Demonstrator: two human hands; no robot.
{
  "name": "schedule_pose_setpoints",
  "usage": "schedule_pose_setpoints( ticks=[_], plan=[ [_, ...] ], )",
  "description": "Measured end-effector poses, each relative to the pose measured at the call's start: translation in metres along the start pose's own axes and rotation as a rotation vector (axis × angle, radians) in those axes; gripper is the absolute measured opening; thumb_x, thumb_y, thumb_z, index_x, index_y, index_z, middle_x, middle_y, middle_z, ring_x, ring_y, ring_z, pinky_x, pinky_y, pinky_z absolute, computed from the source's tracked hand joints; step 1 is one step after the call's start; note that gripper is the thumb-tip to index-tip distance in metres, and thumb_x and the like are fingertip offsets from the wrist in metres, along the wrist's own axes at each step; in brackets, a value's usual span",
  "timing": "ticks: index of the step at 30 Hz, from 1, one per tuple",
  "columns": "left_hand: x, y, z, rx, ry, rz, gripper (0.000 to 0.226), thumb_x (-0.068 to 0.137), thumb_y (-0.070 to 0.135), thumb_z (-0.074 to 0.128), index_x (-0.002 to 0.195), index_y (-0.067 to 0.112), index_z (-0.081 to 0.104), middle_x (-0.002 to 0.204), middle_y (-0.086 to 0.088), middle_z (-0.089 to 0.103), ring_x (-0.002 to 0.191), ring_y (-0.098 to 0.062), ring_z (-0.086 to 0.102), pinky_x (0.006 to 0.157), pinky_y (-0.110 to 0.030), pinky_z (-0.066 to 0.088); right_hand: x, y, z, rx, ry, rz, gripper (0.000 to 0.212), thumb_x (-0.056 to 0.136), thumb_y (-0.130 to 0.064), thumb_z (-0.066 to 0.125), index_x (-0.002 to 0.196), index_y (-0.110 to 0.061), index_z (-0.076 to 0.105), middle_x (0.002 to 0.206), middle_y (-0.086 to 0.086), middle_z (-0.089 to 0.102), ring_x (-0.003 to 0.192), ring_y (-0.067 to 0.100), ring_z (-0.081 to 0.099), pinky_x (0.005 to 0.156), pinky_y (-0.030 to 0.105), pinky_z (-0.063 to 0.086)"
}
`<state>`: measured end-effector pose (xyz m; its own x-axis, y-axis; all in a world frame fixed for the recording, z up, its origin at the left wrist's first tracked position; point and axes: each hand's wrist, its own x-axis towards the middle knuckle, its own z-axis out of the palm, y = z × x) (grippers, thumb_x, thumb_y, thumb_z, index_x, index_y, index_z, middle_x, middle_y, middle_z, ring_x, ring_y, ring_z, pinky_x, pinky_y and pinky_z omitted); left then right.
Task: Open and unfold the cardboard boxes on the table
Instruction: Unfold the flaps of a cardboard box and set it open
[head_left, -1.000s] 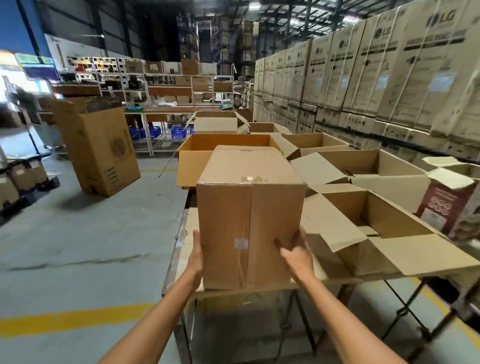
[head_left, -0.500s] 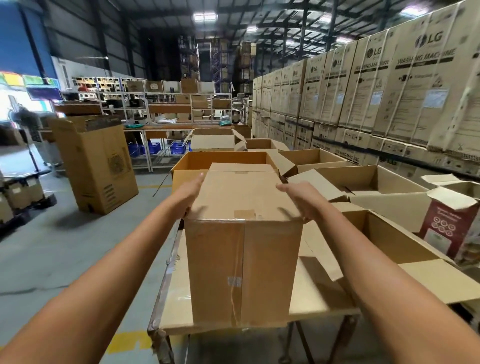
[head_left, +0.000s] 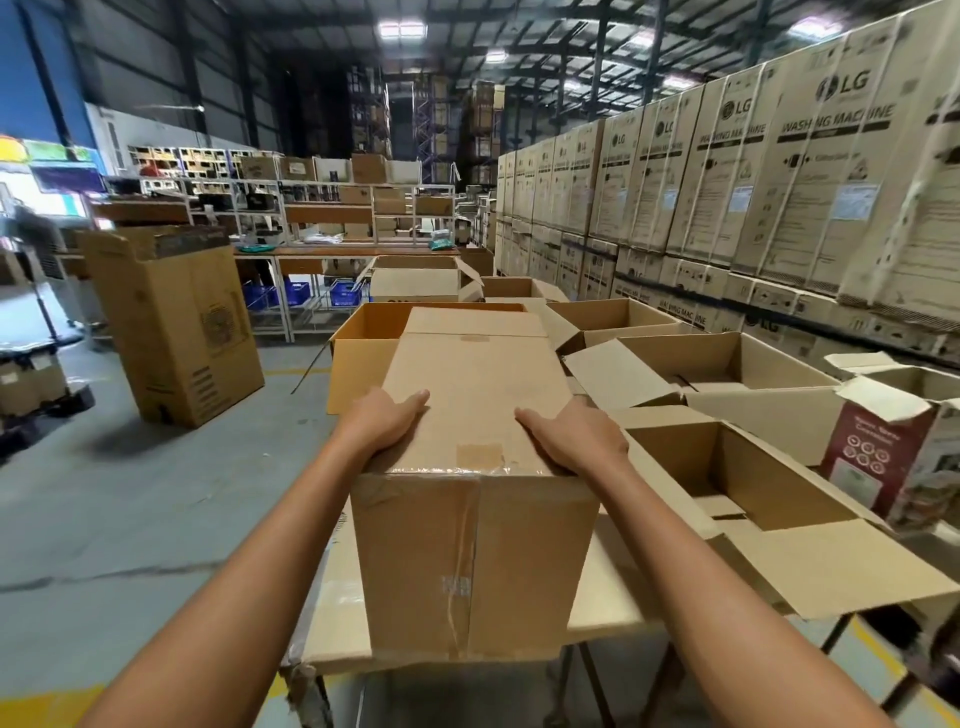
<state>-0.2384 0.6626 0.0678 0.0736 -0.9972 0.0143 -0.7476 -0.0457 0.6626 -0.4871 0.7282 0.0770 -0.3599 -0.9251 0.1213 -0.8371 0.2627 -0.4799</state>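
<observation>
Here, my left hand (head_left: 385, 422) lies palm-down on the top face of the closed box (head_left: 478, 566), at the left edge near the front corner. Its fingers are straight, held together and pointing forward and inward. My right hand (head_left: 574, 440) lies palm-down on the same face at the right edge, fingers likewise straight and angled inward. Neither hand curls round or pinches anything; both rest flat on the cardboard. The closed box stands upright at the near edge of the table (head_left: 337, 618), with its top flaps shut. Clear tape (head_left: 474, 525) runs down the centre seam of the front face and wraps over the top front edge. A brown tape patch (head_left: 480, 454) sits on the top face between my two hands. Just to the right of the closed box is an open box (head_left: 737, 467), its flaps spread outward, one hanging past the table's near edge. A second open box (head_left: 727, 358) stands behind that one. An orange-lined open box (head_left: 363, 338) stands directly behind the closed box. A red printed box (head_left: 872, 447) with a torn top flap stands at the far right. A tall box (head_left: 176, 322) stands on the floor to the left, well apart from the table. Stacked cartons (head_left: 810, 171) marked as washing machines line the right side.
</observation>
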Motion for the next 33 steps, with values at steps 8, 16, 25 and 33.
schedule_pose_setpoints(
  ticks=[8,16,25,33],
  plan=[
    [-0.058,-0.007,0.005,-0.183,0.066,0.074,0.084,0.084,0.077,0.047,0.142,0.017,0.041,0.140,-0.007,0.056,0.121,-0.032,0.056,0.099,-0.048,0.047,-0.076,0.026,-0.018,0.140,0.099,-0.011,0.090,0.080,-0.077,0.057,0.142,-0.015,0.039,0.137,0.009,0.057,0.122,0.034,0.056,0.093,0.044,0.048],
    [-0.082,-0.003,0.010,-0.267,0.272,0.160,0.063,0.094,0.061,0.050,0.138,0.018,0.039,0.130,-0.010,0.060,0.112,-0.035,0.059,0.089,-0.042,0.047,-0.078,0.025,-0.016,0.233,0.284,-0.115,0.097,0.076,-0.074,0.066,0.148,-0.020,0.030,0.126,0.008,0.065,0.108,0.033,0.065,0.081,0.038,0.052],
    [-0.103,-0.060,0.081,-0.492,0.416,0.168,0.064,0.093,0.034,0.066,0.145,0.016,0.035,0.135,-0.010,0.059,0.118,-0.031,0.059,0.088,-0.031,0.045,-0.080,0.055,0.072,0.478,0.184,-0.089,0.104,0.075,-0.057,0.079,0.155,-0.022,0.023,0.144,0.008,0.054,0.125,0.033,0.057,0.099,0.041,0.049],
    [-0.080,-0.082,0.112,-0.461,0.285,0.176,0.071,0.092,0.031,0.066,0.150,0.020,0.026,0.140,-0.007,0.053,0.118,-0.032,0.058,0.094,-0.046,0.052,-0.054,0.074,0.110,0.482,-0.034,0.011,0.094,0.078,-0.049,0.080,0.146,-0.024,0.019,0.138,0.006,0.058,0.117,0.032,0.061,0.096,0.044,0.053]
  ],
)
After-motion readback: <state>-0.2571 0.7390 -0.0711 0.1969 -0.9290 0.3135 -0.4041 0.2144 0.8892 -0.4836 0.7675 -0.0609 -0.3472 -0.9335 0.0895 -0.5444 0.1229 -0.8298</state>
